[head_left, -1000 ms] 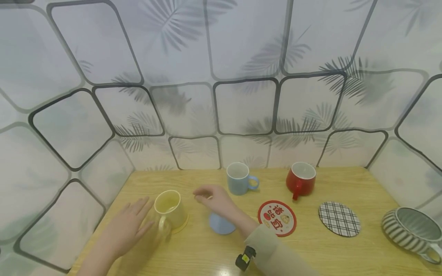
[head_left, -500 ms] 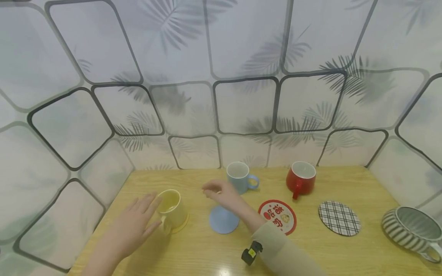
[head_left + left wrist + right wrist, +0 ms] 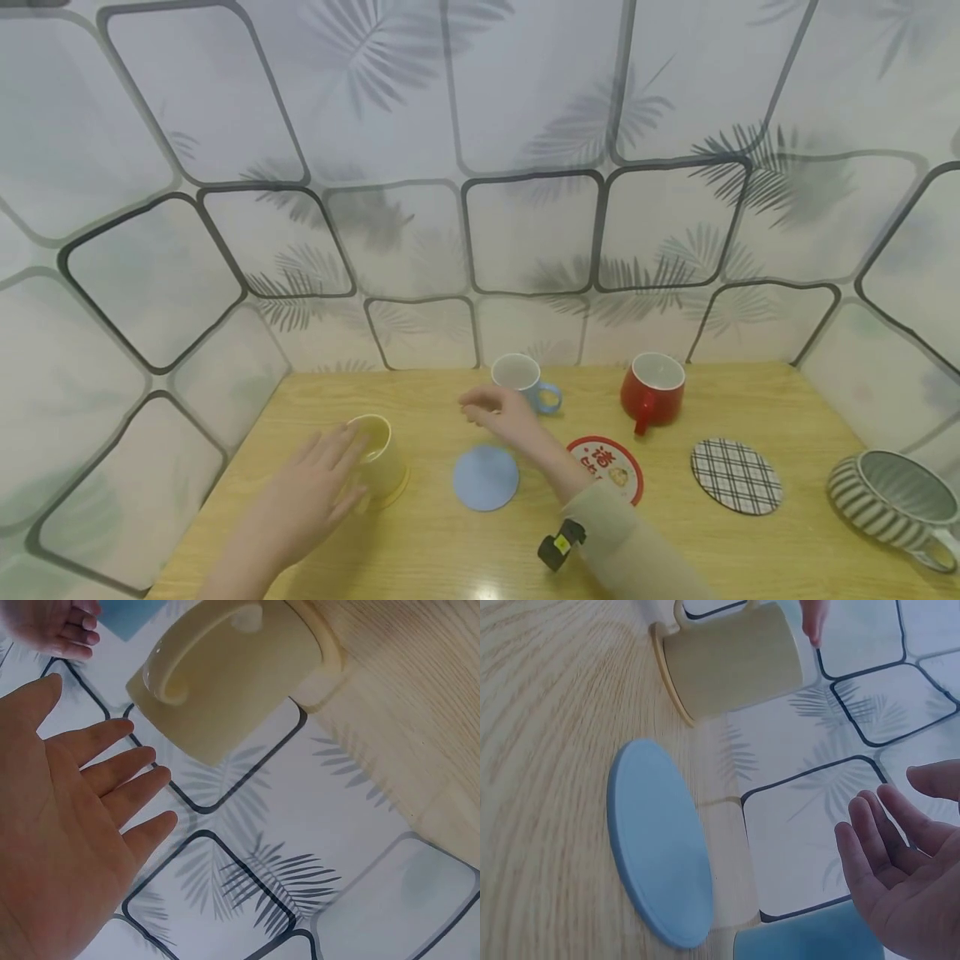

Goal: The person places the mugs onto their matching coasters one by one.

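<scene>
A yellow mug (image 3: 390, 462) stands upright on a yellow coaster (image 3: 402, 490) at the left of the table. My left hand (image 3: 307, 496) hovers beside it with fingers spread, overlapping its rim and handle side in the head view; the left wrist view shows a gap between fingers and mug (image 3: 240, 682). My right hand (image 3: 510, 414) is held in the air, fingers loosely bent and holding nothing. It partly covers a light blue mug (image 3: 517, 372) behind it. In front of that hand lies a round blue coaster (image 3: 486, 477), also large in the right wrist view.
A red mug (image 3: 654, 397) stands at the back right. A red-rimmed coaster (image 3: 618, 467), partly behind my right forearm, and a plaid coaster (image 3: 737, 476) lie on the wooden table (image 3: 435, 558). A striped mug (image 3: 877, 507) stands at the right. Patterned cloth (image 3: 525, 233) surrounds the table.
My right hand has moved right, off the blue coaster and across the blue mug. My left hand has shifted right, closer to the yellow mug. The mugs and coasters have stayed put.
</scene>
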Tool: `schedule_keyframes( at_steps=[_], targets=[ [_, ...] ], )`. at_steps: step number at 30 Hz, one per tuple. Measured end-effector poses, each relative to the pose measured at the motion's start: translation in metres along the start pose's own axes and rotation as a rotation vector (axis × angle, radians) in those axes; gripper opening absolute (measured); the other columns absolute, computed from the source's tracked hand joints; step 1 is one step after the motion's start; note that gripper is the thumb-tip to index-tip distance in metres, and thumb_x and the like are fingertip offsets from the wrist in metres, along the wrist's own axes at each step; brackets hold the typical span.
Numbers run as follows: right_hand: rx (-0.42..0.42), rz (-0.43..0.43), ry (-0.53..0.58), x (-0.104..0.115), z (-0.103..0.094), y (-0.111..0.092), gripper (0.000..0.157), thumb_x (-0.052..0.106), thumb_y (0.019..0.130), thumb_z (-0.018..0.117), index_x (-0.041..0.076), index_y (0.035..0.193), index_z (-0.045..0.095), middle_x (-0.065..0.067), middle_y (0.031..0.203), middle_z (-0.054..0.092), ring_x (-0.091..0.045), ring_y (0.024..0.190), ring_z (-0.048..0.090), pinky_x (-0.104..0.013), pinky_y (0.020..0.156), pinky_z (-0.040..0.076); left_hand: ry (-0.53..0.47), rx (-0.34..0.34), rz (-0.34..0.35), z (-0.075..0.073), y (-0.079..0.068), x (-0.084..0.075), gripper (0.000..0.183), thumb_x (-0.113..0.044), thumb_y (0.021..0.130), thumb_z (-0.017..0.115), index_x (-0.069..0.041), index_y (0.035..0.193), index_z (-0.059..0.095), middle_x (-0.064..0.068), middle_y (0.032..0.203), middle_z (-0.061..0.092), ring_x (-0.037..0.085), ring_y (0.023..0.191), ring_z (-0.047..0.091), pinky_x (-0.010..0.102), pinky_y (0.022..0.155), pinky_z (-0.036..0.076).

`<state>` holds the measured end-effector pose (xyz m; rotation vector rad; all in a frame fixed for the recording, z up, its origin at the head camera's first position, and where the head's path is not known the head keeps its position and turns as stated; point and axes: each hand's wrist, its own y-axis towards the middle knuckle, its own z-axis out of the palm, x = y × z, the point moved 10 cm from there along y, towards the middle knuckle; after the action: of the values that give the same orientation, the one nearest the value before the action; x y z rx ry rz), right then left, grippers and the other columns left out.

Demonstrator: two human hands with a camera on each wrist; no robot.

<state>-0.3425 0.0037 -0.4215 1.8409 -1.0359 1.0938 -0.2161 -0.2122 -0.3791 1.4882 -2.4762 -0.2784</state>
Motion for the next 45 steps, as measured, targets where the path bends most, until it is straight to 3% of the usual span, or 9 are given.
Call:
schedule_keyframes(
  at_steps=[6,15,25,32,38,45],
  targets=[
    [0.001,-0.013,0.021,-0.004,-0.009,0.0,0.032,0.017,0.104,0.066,-0.005,0.128,0.07,-0.024,0.124,0.075,-0.033,0.104,0.075,-0.035,0.09,0.064,0.014,0.008,0.029,0.002,0.005,-0.011,0.061,-0.036,0.1,0.072,-0.002,0.149,0.058,0.018,0.159,0.054,0.038,0.15,0.05,0.059,0.126,0.037],
    [-0.013,0.016,0.035,-0.01,-0.024,-0.003,0.033,0.017,0.105,0.065,-0.006,0.129,0.07,-0.025,0.125,0.075,-0.03,0.106,0.074,-0.028,0.09,0.061,0.048,0.022,0.051,0.009,0.009,-0.026,0.064,-0.04,0.099,0.072,-0.005,0.15,0.058,0.018,0.161,0.052,0.036,0.15,0.051,0.055,0.126,0.039],
    [-0.095,0.106,0.048,-0.023,-0.047,-0.007,0.033,0.022,0.105,0.066,-0.001,0.129,0.072,-0.021,0.13,0.074,-0.028,0.115,0.071,-0.043,0.103,0.059,0.027,0.058,0.067,0.011,0.011,-0.041,0.065,-0.04,0.101,0.069,-0.006,0.154,0.054,0.017,0.163,0.049,0.037,0.15,0.05,0.056,0.126,0.038],
    [-0.132,0.081,0.05,-0.029,-0.064,-0.007,0.03,0.016,0.104,0.068,-0.005,0.125,0.072,-0.025,0.123,0.076,-0.013,0.101,0.073,-0.028,0.092,0.061,0.026,0.056,0.094,0.018,0.011,-0.048,0.066,-0.042,0.101,0.068,-0.005,0.154,0.054,0.017,0.163,0.049,0.036,0.15,0.051,0.055,0.125,0.04],
    [-0.157,0.079,0.053,-0.032,-0.074,-0.01,0.032,0.015,0.103,0.068,-0.007,0.126,0.071,-0.026,0.126,0.075,-0.018,0.107,0.075,-0.027,0.094,0.062,0.028,0.045,0.116,0.023,0.011,-0.056,0.066,-0.044,0.101,0.068,-0.006,0.154,0.055,0.016,0.164,0.049,0.035,0.15,0.051,0.053,0.124,0.042],
    [-0.175,0.1,0.055,-0.036,-0.084,-0.014,0.033,0.015,0.103,0.067,-0.008,0.127,0.071,-0.027,0.123,0.075,-0.012,0.099,0.073,-0.026,0.092,0.063,0.014,0.049,0.14,0.024,0.014,-0.068,0.063,-0.042,0.102,0.068,-0.007,0.153,0.056,0.015,0.162,0.052,0.035,0.149,0.052,0.052,0.124,0.043]
  ],
)
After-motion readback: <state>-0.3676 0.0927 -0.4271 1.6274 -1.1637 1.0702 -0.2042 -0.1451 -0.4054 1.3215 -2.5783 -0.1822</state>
